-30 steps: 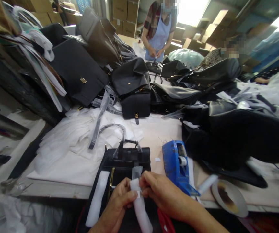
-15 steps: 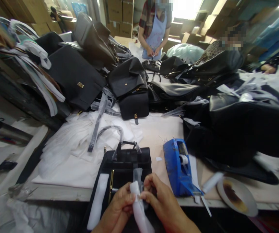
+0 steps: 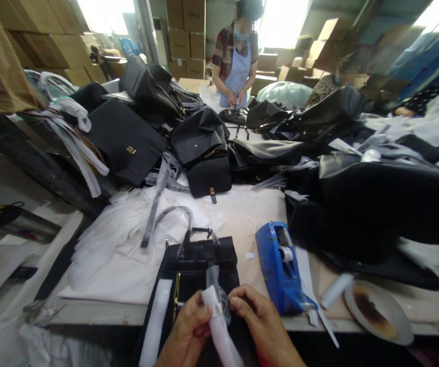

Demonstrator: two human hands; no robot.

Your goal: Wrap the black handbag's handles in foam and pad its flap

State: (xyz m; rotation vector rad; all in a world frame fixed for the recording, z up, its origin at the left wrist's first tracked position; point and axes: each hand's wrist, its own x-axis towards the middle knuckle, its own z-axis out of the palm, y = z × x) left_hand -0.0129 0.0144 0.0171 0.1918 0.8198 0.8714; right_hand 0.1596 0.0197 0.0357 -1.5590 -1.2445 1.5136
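Note:
A black handbag (image 3: 200,252) lies at the table's front edge, with its plastic-wrapped handle upright. My left hand (image 3: 190,323) is closed around a strap wrapped in white foam (image 3: 219,331), its thumb near a small band of clear tape. Beside that strap hangs clear plastic film (image 3: 213,278). Just to the right, my right hand (image 3: 259,318) has thumb and forefinger pinched together near the film. Whatever sits in that pinch is too small to make out. A second white foam wrap (image 3: 157,321) runs down the bag's left side.
A blue tape dispenser (image 3: 276,265) stands right of the bag, near a round dish (image 3: 378,311) with a brown stain. White sheets (image 3: 115,234) pile up at left. Black bags (image 3: 207,148) fill the back; a person in an apron (image 3: 238,66) stands beyond.
My right hand has drawn slightly right, away from the foam-wrapped strap. My left hand keeps its hold. The head view has tilted up a little.

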